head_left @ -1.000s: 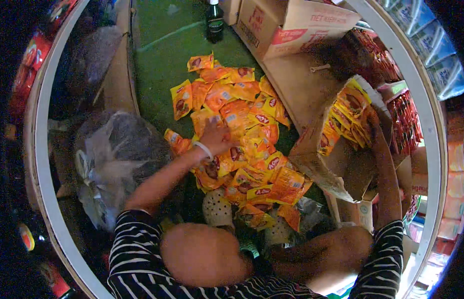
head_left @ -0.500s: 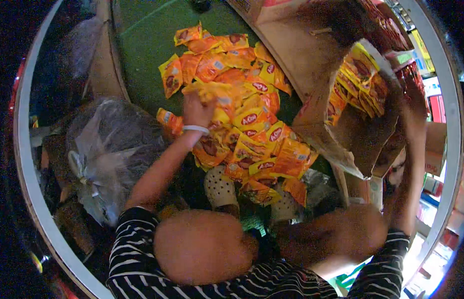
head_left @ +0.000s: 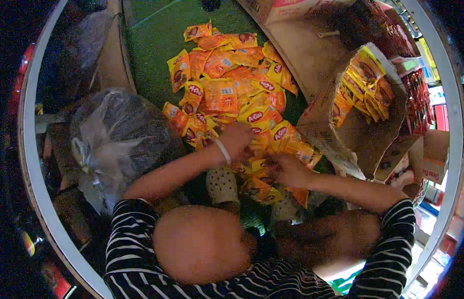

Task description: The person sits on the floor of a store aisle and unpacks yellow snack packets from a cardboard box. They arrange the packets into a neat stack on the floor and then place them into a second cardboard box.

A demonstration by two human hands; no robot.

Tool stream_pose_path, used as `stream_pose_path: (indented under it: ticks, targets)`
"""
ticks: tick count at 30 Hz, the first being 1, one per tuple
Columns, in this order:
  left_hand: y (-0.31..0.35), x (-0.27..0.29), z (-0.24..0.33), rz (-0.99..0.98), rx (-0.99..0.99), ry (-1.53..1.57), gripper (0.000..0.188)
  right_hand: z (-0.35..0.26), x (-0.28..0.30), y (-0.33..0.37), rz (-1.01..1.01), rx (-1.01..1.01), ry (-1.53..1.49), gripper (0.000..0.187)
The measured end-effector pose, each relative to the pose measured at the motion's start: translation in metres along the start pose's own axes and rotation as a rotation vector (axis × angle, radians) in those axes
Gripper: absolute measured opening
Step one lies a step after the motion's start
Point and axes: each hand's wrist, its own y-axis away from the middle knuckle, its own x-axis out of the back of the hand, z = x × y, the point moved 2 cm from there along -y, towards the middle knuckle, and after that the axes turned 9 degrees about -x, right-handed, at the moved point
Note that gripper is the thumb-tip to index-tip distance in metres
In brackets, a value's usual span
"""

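Note:
A heap of orange and yellow sachets (head_left: 220, 95) lies on the green floor in front of me. My left hand (head_left: 236, 140), with a white band at its wrist, is low in the heap, its fingers curled down onto sachets. Close to its right, my right hand (head_left: 291, 171) has its fingers bent around sachets at the near end of the heap. Fingertips of both hands are partly hidden and blurred, so how many sachets each holds cannot be made out. More sachets (head_left: 365, 82) stand stacked inside an open cardboard box (head_left: 374, 144) at the right.
A knotted clear plastic bag (head_left: 120, 142) bulges at the left beside a cardboard flap (head_left: 112, 60). Red shiny packets (head_left: 416, 97) hang or stand beyond the box. My shoes with holes (head_left: 222, 185) touch the near edge of the heap, below my knees (head_left: 202, 244).
My left hand has drawn back toward me from the middle of the heap. My right hand has come from beside the box at the right to the heap's near end.

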Motion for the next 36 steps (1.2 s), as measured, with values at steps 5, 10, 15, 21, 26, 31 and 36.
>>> stream_pose_path:
  ticks: [5, 10, 15, 21, 26, 31, 36]
  targets:
    - [0.017, 0.021, -0.045, 0.070, 0.121, 0.170, 0.065, 0.040, -0.035, -0.006, -0.200, -0.038, -0.233, 0.047]
    - [0.029, 0.039, -0.060, 0.312, 0.320, 0.934, 0.053, 0.023, -0.017, -0.009, -0.022, 0.029, -0.611, 0.087]
    - [0.038, 0.043, -0.046, 0.661, 0.418, 1.946, 0.041, -0.024, 0.032, -0.001, 0.016, 0.077, -0.819, 0.108]
    - [0.026, 0.072, -0.011, 0.693, 0.068, 2.322, 0.045, -0.052, 0.069, -0.013, 0.089, 0.267, -0.798, 0.086]
    - [0.024, 0.094, -0.021, 0.830, 0.197, 2.002, 0.039, -0.074, 0.088, 0.006, -0.052, 0.290, -1.050, 0.062]
    - [0.024, 0.082, -0.041, 0.969, 0.181, 2.093, 0.039, -0.079, 0.103, 0.036, -0.229, 0.066, -1.210, 0.045]
    - [0.027, 0.098, -0.046, 1.027, 0.201, 2.119, 0.037, -0.075, 0.111, 0.033, -0.146, 0.119, -1.305, 0.039]
